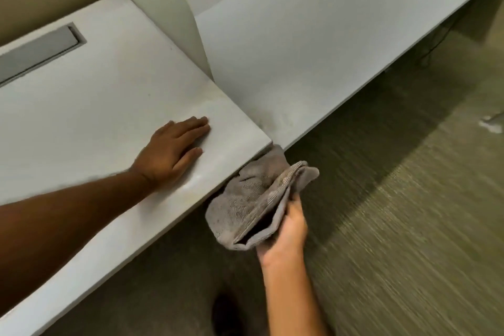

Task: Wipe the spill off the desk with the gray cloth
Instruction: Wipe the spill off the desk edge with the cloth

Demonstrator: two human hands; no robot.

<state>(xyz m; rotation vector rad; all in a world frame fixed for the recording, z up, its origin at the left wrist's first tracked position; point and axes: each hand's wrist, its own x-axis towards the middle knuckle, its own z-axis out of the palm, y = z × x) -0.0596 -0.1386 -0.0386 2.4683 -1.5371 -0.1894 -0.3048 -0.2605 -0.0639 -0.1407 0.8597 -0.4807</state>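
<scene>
Gray cloth — bunched, gripped in the closed right hand just off the front edge of the desk, touching its corner. Left hand — open, fingers together, palm flat on the desktop, holding nothing.

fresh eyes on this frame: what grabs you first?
The bunched gray cloth gripped in the right hand, hanging just off the desk's front edge near its corner. Next, the left hand pressed flat, fingers spread, on the desk. A white divider panel rises behind, between two desktops.
</scene>
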